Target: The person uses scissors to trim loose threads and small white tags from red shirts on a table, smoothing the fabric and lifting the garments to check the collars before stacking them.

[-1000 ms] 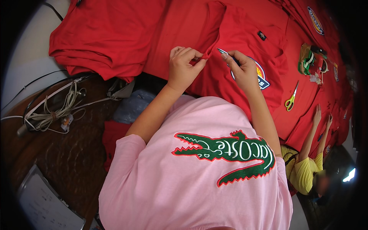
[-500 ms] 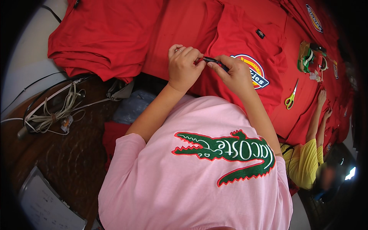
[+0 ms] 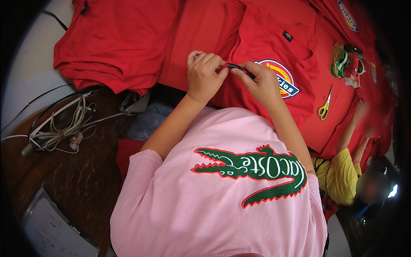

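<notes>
Both hands' fingers pinch dark slim tool (image 3: 239, 68) over red garments (image 3: 265, 38); dark wooden table (image 3: 64, 171) left.

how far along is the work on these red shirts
In hand: the left hand pinches the red shirt fabric while the right hand works a thin dark tool at that spot. Done: cannot tell; a folded red stack lies left. Left: more red garments spread right, near the yellow scissors.
</notes>
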A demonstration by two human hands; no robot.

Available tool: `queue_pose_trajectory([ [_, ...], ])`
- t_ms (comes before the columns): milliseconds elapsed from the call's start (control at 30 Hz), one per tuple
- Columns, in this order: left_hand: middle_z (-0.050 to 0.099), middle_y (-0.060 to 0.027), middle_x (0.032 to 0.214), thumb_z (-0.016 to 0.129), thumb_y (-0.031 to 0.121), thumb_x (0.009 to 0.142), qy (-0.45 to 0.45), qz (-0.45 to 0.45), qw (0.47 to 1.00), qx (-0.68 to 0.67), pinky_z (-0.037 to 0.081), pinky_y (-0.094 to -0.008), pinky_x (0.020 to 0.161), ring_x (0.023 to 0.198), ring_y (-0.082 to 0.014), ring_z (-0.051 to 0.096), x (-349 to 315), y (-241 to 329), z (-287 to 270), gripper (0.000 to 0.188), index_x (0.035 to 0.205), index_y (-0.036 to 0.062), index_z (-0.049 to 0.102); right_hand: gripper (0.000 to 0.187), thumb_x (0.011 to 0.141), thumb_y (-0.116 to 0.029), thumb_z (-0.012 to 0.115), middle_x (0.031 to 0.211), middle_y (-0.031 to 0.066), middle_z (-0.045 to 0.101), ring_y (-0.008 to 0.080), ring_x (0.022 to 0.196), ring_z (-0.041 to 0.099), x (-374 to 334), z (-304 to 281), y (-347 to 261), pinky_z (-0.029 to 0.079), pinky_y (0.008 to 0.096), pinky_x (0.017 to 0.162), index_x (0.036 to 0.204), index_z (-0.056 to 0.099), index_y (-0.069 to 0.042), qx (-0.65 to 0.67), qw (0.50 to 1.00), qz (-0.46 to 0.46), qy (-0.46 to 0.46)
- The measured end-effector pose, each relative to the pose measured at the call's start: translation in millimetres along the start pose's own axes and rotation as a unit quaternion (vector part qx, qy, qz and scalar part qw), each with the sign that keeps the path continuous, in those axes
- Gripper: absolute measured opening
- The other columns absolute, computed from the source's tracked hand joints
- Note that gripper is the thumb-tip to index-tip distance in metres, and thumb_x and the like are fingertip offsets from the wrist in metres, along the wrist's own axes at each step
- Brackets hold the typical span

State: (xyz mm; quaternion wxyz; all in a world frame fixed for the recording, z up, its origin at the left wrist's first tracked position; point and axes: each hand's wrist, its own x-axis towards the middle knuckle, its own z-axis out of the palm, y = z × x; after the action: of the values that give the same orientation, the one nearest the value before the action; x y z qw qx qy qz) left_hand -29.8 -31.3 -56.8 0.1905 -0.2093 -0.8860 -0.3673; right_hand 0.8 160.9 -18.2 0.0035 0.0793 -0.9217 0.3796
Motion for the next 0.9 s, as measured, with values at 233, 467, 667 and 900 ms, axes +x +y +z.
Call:
queue_pose_trajectory([
  [233, 0.064, -0.0041, 0.071, 0.078, 0.012, 0.078, -0.016, -0.041, 0.999, -0.028, 0.047, -0.0420, 0.084, 0.070, -0.0239, 0.064, 1, -10, -1, 0.014, 0.083, 0.0083, 0.066, 0.024, 0.096, -0.025, 0.075, 0.067, 0.0030, 0.061, 0.0103, 0.059, 0.053, -8, -26, 34, 0.043, 0.0284, 0.057, 0.098, 0.072, -0.001, 0.142, 0.961, 0.115, 0.208],
  [467, 0.050, -0.0048, 0.069, 0.067, 0.014, 0.098, -0.132, -0.215, 0.954, -0.161, 0.044, -0.0303, 0.059, 0.061, -0.0127, 0.048, -8, -41, 1, 0.025, 0.124, 0.0102, 0.069, 0.022, 0.095, -0.023, 0.078, 0.066, -0.0024, 0.055, 0.0044, 0.054, 0.048, -102, -164, 194, 0.038, 0.0232, 0.047, 0.089, 0.064, -0.007, 0.254, 0.836, 0.296, 0.385],
  [667, 0.054, -0.0051, 0.069, 0.077, 0.020, 0.091, -0.228, -0.223, 0.943, -0.097, 0.042, -0.0301, 0.057, 0.059, -0.0128, 0.048, -3, -55, 12, 0.026, 0.106, 0.0038, 0.064, 0.026, 0.088, -0.027, 0.079, 0.080, 0.0117, 0.068, 0.0273, 0.069, 0.066, -207, -145, 265, 0.053, 0.0444, 0.063, 0.095, 0.066, -0.004, -0.218, 0.850, 0.429, 0.214],
  [900, 0.056, -0.0059, 0.067, 0.081, 0.020, 0.085, -0.297, -0.242, 0.914, -0.134, 0.042, -0.0311, 0.057, 0.060, -0.0100, 0.046, 0, -55, 12, 0.028, 0.088, -0.0003, 0.062, 0.030, 0.079, -0.018, 0.077, 0.103, 0.0145, 0.067, 0.0380, 0.103, 0.064, -219, -134, 240, 0.051, 0.0484, 0.093, 0.106, 0.071, -0.007, -0.214, 0.910, 0.275, 0.225],
])
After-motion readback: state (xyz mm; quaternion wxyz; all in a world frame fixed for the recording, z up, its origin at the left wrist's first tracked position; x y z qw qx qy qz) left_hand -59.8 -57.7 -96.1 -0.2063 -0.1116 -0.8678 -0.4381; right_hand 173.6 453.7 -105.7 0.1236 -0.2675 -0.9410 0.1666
